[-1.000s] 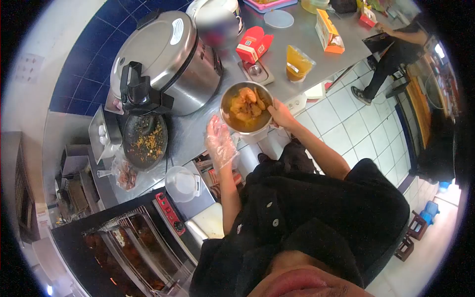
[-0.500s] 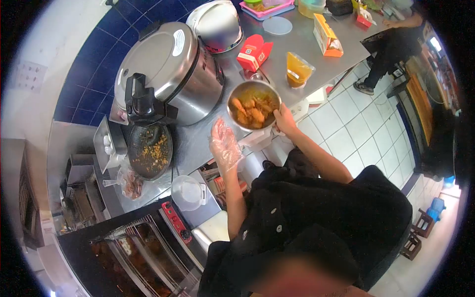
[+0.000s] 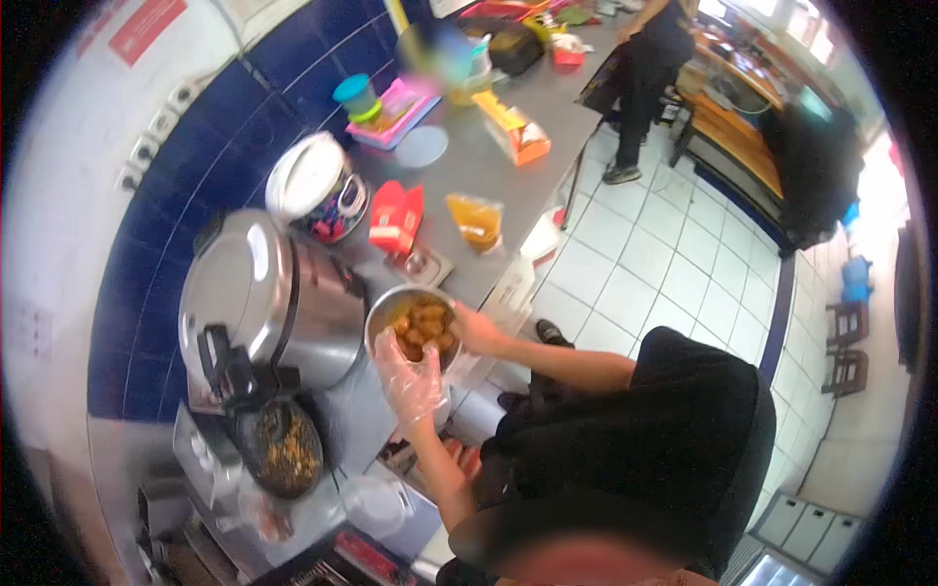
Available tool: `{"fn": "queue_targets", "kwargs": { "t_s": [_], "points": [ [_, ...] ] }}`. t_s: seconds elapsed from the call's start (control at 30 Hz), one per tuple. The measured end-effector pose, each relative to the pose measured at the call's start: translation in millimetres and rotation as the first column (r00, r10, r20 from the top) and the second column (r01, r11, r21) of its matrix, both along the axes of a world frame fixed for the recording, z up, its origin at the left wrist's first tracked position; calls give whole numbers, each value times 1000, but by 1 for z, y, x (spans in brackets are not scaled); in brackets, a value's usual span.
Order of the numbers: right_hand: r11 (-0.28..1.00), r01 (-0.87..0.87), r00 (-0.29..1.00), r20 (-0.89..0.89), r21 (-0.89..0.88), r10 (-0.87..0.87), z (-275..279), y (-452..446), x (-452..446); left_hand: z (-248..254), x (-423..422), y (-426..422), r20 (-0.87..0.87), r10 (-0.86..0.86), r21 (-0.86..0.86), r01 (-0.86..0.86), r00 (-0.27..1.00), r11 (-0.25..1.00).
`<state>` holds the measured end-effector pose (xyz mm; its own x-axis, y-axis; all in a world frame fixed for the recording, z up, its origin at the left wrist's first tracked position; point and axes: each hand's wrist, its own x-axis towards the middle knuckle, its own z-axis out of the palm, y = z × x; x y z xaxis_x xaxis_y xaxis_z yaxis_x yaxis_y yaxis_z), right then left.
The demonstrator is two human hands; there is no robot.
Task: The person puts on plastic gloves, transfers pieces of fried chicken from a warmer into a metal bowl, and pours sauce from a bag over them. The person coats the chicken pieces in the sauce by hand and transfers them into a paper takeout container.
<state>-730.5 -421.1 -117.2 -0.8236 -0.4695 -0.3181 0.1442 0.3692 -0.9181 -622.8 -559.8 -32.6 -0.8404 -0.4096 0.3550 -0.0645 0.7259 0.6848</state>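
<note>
A round metal bowl (image 3: pixel 387 303) holds several sauced, orange-brown pieces of meat (image 3: pixel 426 316). My right hand (image 3: pixel 474 330) grips the bowl's right rim. My left hand (image 3: pixel 405 379), in a clear plastic glove, reaches over the bowl's near edge. Its thumb and fingers are spread, with the fingertips at the food. Beyond the bowl, a small metal container (image 3: pixel 422 268) sits on the steel counter. A red paper box (image 3: pixel 396 217) and a clear bag of yellow sauce (image 3: pixel 476 223) stand farther back.
To the left stand a large steel cooker (image 3: pixel 234 283) and a white-lidded bucket (image 3: pixel 311 186). A dark pan (image 3: pixel 283 454) with browned bits lies nearer. An orange-and-white box (image 3: pixel 513 127) is at the back. Another person (image 3: pixel 640 93) stands by the counter's far end.
My gloved left hand has moved from beside the bowl to its food, fingers apart. My right hand still holds the rim. The camera view has turned and shifted.
</note>
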Motion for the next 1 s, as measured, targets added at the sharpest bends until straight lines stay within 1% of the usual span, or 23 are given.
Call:
{"fn": "queue_targets", "kwargs": {
  "t_s": [0.03,0.07,0.1,0.17,0.2,0.23,0.3,0.33,0.37,0.43,0.5,0.53,0.6,0.63,0.7,0.73,0.8,0.83,0.87,0.9,0.93,0.97,1.0],
  "points": [
    [1000,-13,1000,2,-20,13,6,1,3,9,-5,5,196,40,-216,3,980,976],
    [999,-33,999,10,-41,33,11,3,10,13,-4,7,369,131,-422,41,920,906],
    [999,-20,1000,-3,-40,19,9,5,12,2,-7,4,357,117,-422,48,927,905],
    [996,-82,997,8,-35,82,4,-1,13,-30,-14,-10,473,124,-375,72,872,924],
    [997,-74,997,-13,-29,74,19,1,15,-21,-13,1,543,207,-368,10,814,930],
    [997,-69,998,-10,-34,68,19,0,16,-18,-13,1,546,205,-373,16,813,928],
    [997,-66,998,-18,-43,65,14,-1,16,-15,-17,2,679,211,-328,34,704,944],
    [997,-59,998,-15,-43,59,12,-1,17,-30,-17,-5,681,206,-328,40,703,944],
    [997,-63,998,-13,-33,63,11,-2,17,-56,-18,-19,637,170,-345,81,752,935],
    [998,-58,998,-13,-24,58,9,-5,18,-64,-15,-29,588,123,-366,127,800,922],
    [998,-60,997,-52,-36,58,7,-5,20,-61,-15,-32,647,75,-254,121,759,959],
    [999,-35,998,-53,-35,33,3,-6,19,-55,-15,-31,646,56,-253,145,761,956],
    [995,-81,997,-16,-57,80,-3,-12,18,-41,-15,-33,743,28,-147,122,669,982],
    [996,-67,998,-13,-60,66,-7,-14,18,-42,-14,-38,745,21,-149,136,667,979],
    [998,-59,998,-6,-23,59,-5,-18,20,-48,-12,-51,717,-65,-161,256,694,953],
    [998,-56,998,-4,-26,55,-3,-19,21,-52,-13,-54,719,-65,-163,259,692,952],
    [996,-91,994,52,4,91,3,-23,22,-71,-17,-60,709,-157,-59,280,688,958],
    [997,-51,985,-162,65,61,-28,-32,14,-132,-18,-78,572,-105,-255,298,814,920],
    [993,-30,929,-362,117,71,-63,-44,15,-185,-4,-96,416,-56,-438,254,908,862],
    [994,-21,946,-318,105,53,-48,-40,16,-155,-10,-85,334,-84,-397,221,939,891],
    [996,-64,956,-281,69,81,-55,-37,12,-109,-16,-68,248,-111,-354,197,962,914],
    [988,-99,907,-398,118,138,-65,-36,7,-65,-21,-54,413,-22,-223,125,910,967],
    [978,-117,839,-510,172,190,-66,-34,2,-82,-22,-65,91,-35,-344,65,995,937]
  ]
}}
